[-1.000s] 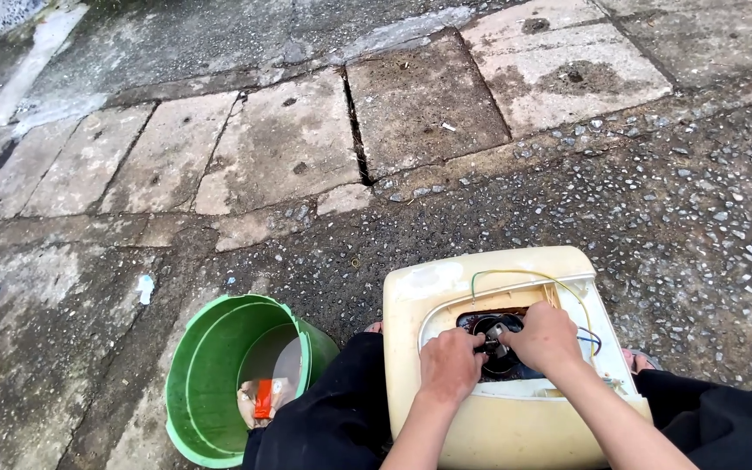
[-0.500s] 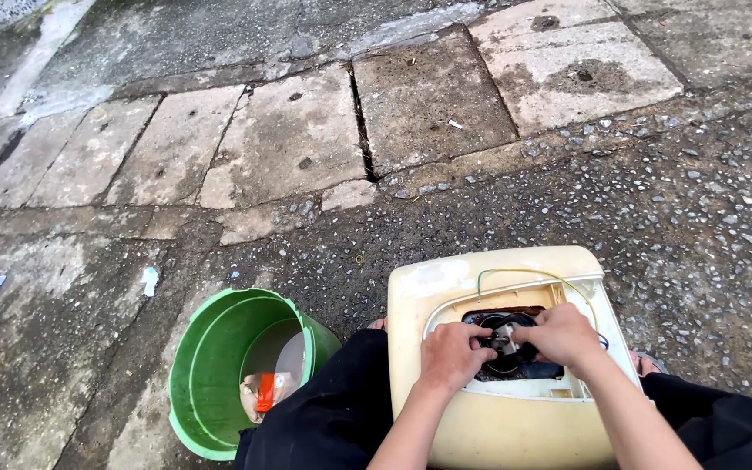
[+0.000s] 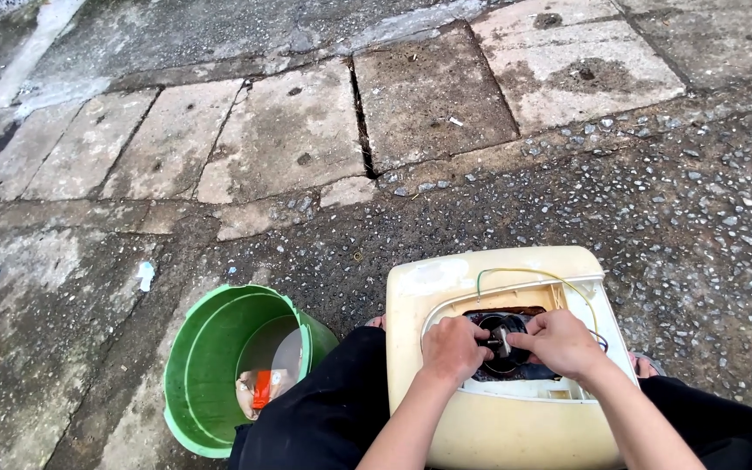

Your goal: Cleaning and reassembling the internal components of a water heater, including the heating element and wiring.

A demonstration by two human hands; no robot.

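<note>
A cream plastic appliance housing (image 3: 446,287) stands on the ground between my knees, with an opening cut in its top. Inside the opening sits a dark round part (image 3: 505,359) with thin green and yellow wires (image 3: 533,274) looping over it. My left hand (image 3: 451,346) and my right hand (image 3: 559,341) meet over that dark part, fingers curled and pinching a small pale piece at its middle. What exactly each finger grips is too small to tell. My black trouser legs flank the housing.
A green plastic bucket (image 3: 206,348) stands at my left with an orange-handled item (image 3: 260,389) and other bits inside. Cracked concrete slabs (image 3: 289,130) lie ahead, rough gravelled ground (image 3: 707,209) to the right. A scrap of litter (image 3: 145,275) lies left.
Both hands slid slightly toward each other over the dark part, and the view shifted a little; the housing and bucket stayed put.
</note>
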